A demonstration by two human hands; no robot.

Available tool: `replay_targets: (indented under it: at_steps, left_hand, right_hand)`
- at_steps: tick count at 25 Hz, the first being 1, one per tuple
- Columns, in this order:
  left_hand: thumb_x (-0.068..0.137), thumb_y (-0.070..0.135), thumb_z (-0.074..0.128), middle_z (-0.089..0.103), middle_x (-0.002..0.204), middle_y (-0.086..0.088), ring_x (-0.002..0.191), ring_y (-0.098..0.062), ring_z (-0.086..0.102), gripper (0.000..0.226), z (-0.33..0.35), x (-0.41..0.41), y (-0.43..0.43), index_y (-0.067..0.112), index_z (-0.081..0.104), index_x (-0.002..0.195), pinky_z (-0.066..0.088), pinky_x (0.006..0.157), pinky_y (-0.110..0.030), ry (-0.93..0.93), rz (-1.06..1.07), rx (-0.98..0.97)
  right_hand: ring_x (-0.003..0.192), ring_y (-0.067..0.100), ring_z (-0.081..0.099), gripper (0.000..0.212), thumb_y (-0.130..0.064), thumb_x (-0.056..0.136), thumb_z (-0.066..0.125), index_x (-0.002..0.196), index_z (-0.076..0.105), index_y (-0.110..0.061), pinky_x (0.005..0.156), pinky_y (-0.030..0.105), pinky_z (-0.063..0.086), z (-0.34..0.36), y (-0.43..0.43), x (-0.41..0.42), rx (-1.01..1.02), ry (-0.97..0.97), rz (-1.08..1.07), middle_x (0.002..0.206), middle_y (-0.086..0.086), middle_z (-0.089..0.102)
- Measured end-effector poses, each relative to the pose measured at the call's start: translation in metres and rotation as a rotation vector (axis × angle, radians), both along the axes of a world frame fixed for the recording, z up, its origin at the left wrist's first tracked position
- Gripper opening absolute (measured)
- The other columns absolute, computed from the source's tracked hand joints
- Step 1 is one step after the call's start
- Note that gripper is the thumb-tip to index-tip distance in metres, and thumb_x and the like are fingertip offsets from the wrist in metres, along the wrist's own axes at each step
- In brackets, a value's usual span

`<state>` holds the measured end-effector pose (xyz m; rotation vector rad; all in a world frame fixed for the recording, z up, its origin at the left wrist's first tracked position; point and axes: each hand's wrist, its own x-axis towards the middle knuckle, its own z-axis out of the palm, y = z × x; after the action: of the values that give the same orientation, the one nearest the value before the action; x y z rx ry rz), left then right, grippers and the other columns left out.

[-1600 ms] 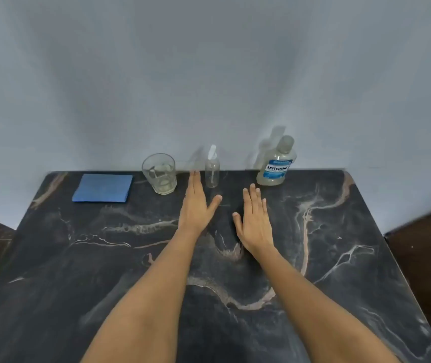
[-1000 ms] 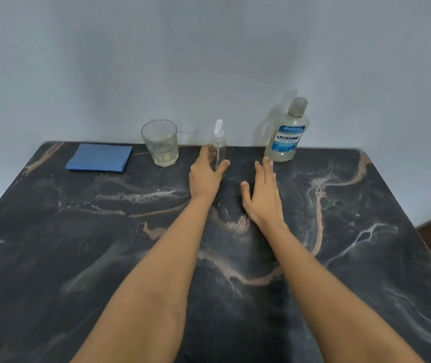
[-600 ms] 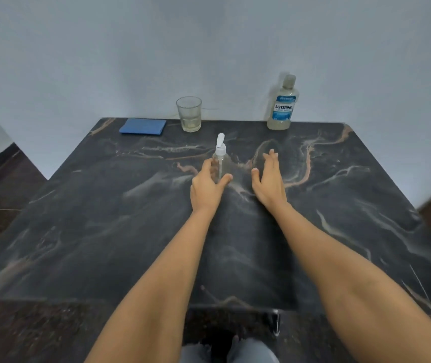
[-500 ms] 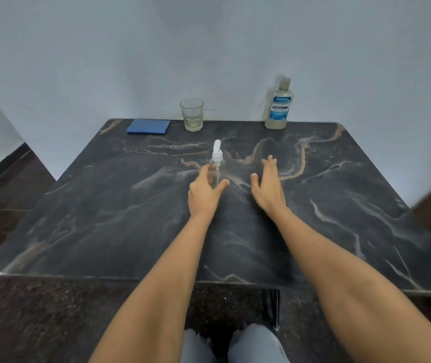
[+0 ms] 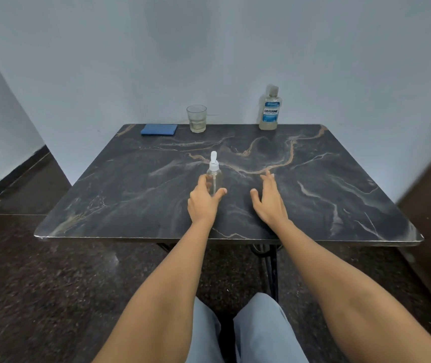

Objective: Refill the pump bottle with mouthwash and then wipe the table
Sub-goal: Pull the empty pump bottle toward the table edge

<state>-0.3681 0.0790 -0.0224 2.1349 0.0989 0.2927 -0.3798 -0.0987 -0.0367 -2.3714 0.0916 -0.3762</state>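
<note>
Black desk (image 5: 135, 195) veined tan and white; blue cloth (image 5: 158, 129); clear pump bottle (image 5: 214, 176), white pump; blue-labelled mouthwash bottle (image 5: 269, 111).

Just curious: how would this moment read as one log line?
left hand: holds pump bottle upright | right hand: open, beside it | mouthwash: capped, by wall

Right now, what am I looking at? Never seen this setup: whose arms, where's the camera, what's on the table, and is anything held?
There is no robot here. These are a person's two bare arms, filmed by one wide-angle camera worn on their head, looking forward and down. The left hand grips a clear pump bottle standing upright mid-table. The right hand is open, palm down beside it, holding nothing. Along the far edge of the dark marble table sit a blue cloth, a glass and a capped mouthwash bottle.
</note>
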Motion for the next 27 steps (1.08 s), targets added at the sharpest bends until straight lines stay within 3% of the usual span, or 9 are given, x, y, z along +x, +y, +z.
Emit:
replay_targets:
  at_steps: [5, 14, 19, 20, 22, 24, 27]
  left_hand:
    - [0.082, 0.037, 0.072, 0.066, 0.118, -0.001, 0.111, -0.022, 0.061, 0.048, 0.002, 0.015, -0.008, 0.022, 0.051, 0.122, 0.044, 0.085, -0.035, 0.0, 0.011, -0.028]
    - [0.08, 0.038, 0.074, 0.066, 0.121, 0.003, 0.111, -0.018, 0.062, 0.053, -0.005, 0.029, -0.017, 0.026, 0.05, 0.126, 0.045, 0.087, -0.035, 0.005, 0.029, -0.017]
    - [0.069, 0.028, 0.085, 0.048, 0.139, -0.013, 0.126, -0.028, 0.047, 0.091, -0.011, 0.02, -0.017, 0.006, 0.034, 0.14, 0.04, 0.104, -0.039, 0.126, 0.014, -0.175]
    - [0.069, 0.026, 0.086, 0.044, 0.137, -0.016, 0.126, -0.03, 0.043, 0.088, -0.012, 0.011, -0.021, 0.002, 0.034, 0.136, 0.037, 0.105, -0.037, 0.115, 0.067, -0.174]
    - [0.076, 0.022, 0.079, 0.045, 0.123, -0.013, 0.115, -0.03, 0.045, 0.06, -0.018, -0.01, -0.031, 0.004, 0.042, 0.119, 0.038, 0.097, -0.034, 0.037, 0.124, -0.092]
    - [0.084, 0.02, 0.07, 0.049, 0.105, -0.004, 0.101, -0.023, 0.05, 0.033, -0.02, -0.019, -0.046, 0.011, 0.045, 0.104, 0.043, 0.087, -0.033, -0.048, 0.008, -0.026]
    - [0.091, 0.02, 0.059, 0.053, 0.1, -0.001, 0.097, -0.018, 0.051, 0.018, -0.016, 0.009, -0.078, 0.013, 0.051, 0.105, 0.046, 0.082, -0.032, -0.089, -0.164, 0.052]
  right_hand:
    - [0.148, 0.016, 0.005, 0.054, -0.031, 0.098, 0.041, 0.146, 0.028, -0.009, 0.117, 0.041, 0.025, -0.005, 0.0, 0.002, -0.049, 0.004, 0.004, 0.16, 0.002, 0.012]
    - [0.148, 0.022, 0.006, 0.058, -0.03, 0.097, 0.042, 0.146, 0.027, -0.003, 0.121, 0.037, 0.009, -0.01, 0.002, 0.012, -0.138, -0.003, 0.008, 0.159, 0.011, 0.014]
    - [0.149, 0.019, 0.004, 0.057, -0.031, 0.097, 0.043, 0.146, 0.027, -0.007, 0.12, 0.039, 0.015, -0.007, -0.001, 0.009, -0.05, -0.008, -0.001, 0.16, 0.007, 0.012]
    - [0.149, 0.018, 0.004, 0.056, -0.031, 0.097, 0.043, 0.146, 0.028, -0.008, 0.12, 0.039, 0.017, -0.006, -0.001, 0.008, -0.002, -0.007, -0.006, 0.16, 0.006, 0.012]
    - [0.148, 0.017, 0.006, 0.054, -0.029, 0.097, 0.046, 0.145, 0.029, -0.01, 0.117, 0.037, 0.017, -0.004, -0.005, 0.008, 0.128, -0.015, -0.034, 0.16, 0.005, 0.014]
    - [0.148, 0.018, 0.012, 0.052, -0.025, 0.096, 0.048, 0.143, 0.033, -0.01, 0.117, 0.035, 0.018, 0.0, -0.012, 0.014, 0.263, -0.025, -0.076, 0.158, 0.007, 0.02]
    - [0.141, 0.02, 0.03, 0.049, -0.021, 0.093, 0.053, 0.139, 0.038, -0.011, 0.11, 0.028, 0.028, 0.008, -0.032, 0.035, 0.349, -0.04, -0.123, 0.149, 0.005, 0.036]
